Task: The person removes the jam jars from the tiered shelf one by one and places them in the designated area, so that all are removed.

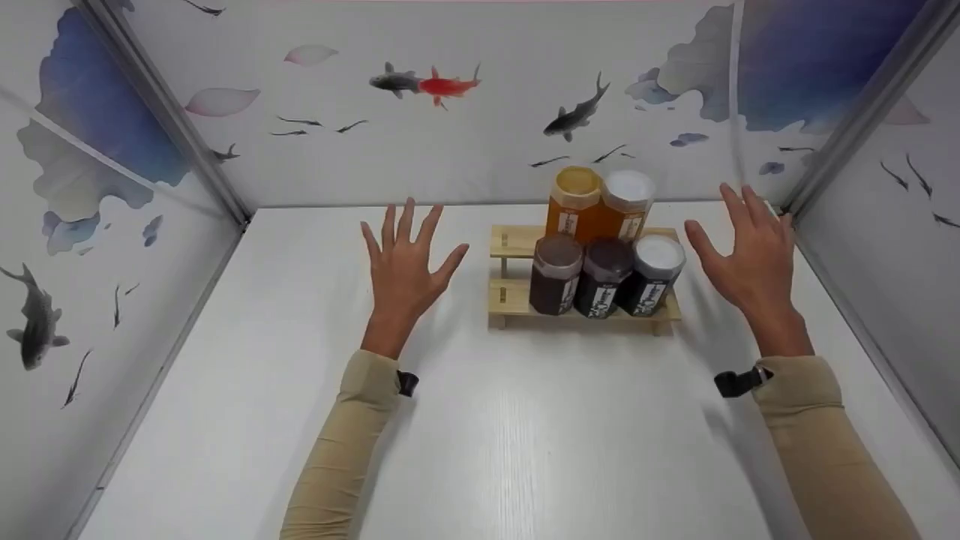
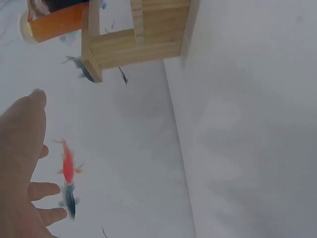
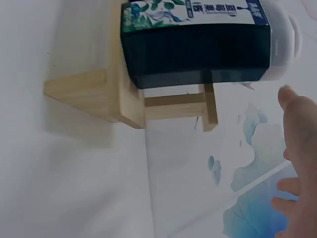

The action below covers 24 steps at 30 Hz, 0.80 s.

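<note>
A small two-step wooden rack [image 1: 512, 294] stands on the white table [image 1: 480, 420]. Its upper step holds two amber jars [image 1: 574, 202], its lower step three dark jars [image 1: 556, 274]. My left hand [image 1: 405, 262] hovers left of the rack, fingers spread, holding nothing. My right hand [image 1: 746, 255] hovers right of the rack, fingers spread too, beside the white-capped dark jar [image 1: 654, 274]. In the left wrist view the rack [image 2: 133, 39] and an amber jar [image 2: 54, 22] show beyond my palm [image 2: 20, 168]. In the right wrist view the dark jar [image 3: 198, 44] sits on the rack [image 3: 119, 99] near my fingers [image 3: 299, 148].
White walls printed with fish and blue patches enclose the table on three sides [image 1: 450, 112]. Metal corner posts [image 1: 172, 120] stand at the back left and back right [image 1: 862, 112]. Bare tabletop stretches in front of the rack.
</note>
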{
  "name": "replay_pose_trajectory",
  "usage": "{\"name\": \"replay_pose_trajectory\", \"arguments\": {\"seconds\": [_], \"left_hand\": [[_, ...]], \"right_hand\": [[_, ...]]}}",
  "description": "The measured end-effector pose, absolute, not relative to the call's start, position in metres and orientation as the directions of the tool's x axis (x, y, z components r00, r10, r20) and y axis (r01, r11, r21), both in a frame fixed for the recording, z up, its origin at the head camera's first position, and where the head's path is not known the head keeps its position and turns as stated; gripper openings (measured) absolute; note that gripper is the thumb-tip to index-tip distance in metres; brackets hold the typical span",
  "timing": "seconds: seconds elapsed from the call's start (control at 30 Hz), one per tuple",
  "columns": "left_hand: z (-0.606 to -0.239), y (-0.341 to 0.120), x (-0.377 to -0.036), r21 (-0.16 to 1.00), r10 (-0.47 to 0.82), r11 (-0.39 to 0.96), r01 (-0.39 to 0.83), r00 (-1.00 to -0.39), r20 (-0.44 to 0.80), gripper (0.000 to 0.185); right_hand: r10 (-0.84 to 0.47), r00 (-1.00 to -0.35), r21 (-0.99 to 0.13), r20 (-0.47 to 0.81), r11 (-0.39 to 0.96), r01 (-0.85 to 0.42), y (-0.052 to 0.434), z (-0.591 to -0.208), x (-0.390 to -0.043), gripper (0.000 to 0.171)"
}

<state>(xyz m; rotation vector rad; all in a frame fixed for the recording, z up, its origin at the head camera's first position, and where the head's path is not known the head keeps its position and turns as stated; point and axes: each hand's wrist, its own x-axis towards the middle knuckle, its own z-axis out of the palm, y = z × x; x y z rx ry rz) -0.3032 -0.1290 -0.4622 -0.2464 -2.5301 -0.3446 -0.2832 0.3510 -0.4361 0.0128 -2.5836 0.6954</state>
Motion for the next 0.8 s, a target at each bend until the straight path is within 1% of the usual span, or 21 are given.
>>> {"name": "replay_pose_trajectory", "arguments": {"seconds": [0.07,0.17,0.3,0.4,0.53,0.63,0.73,0.8], "left_hand": [[-0.466,-0.121,-0.299,0.232,0.109,0.926,0.299,-0.798,0.593,0.070],[-0.470,-0.106,-0.293,0.324,0.114,0.865,0.382,-0.780,0.615,0.059],[-0.473,-0.085,-0.288,0.466,0.133,0.738,0.488,-0.782,0.608,0.050],[-0.472,-0.071,-0.286,0.549,0.171,0.625,0.555,-0.784,0.597,0.047],[-0.467,-0.052,-0.285,0.620,0.237,0.467,0.631,-0.765,0.599,0.045],[-0.465,-0.039,-0.285,0.660,0.282,0.366,0.656,-0.754,0.594,0.045],[-0.471,-0.027,-0.284,0.692,0.327,0.328,0.643,-0.764,0.556,0.046],[-0.477,-0.020,-0.282,0.708,0.356,0.325,0.627,-0.775,0.523,0.049]], "right_hand": [[0.148,-0.872,-0.556,0.466,0.816,-0.159,0.347,-0.449,-0.280,0.071],[0.178,-0.885,-0.669,0.431,0.721,-0.181,0.342,-0.472,-0.277,0.063],[0.164,-0.950,-0.795,0.266,0.594,-0.121,0.340,-0.503,-0.272,0.065],[0.155,-0.977,-0.867,0.143,0.495,-0.048,0.339,-0.520,-0.268,0.067],[0.159,-0.986,-0.913,0.042,0.407,0.027,0.339,-0.532,-0.266,0.065],[0.152,-0.988,-0.923,-0.005,0.380,0.063,0.340,-0.534,-0.267,0.062],[0.140,-0.989,-0.932,-0.038,0.353,0.086,0.342,-0.535,-0.267,0.060],[0.123,-0.989,-0.965,-0.084,0.239,0.111,0.343,-0.537,-0.266,0.057]]}}
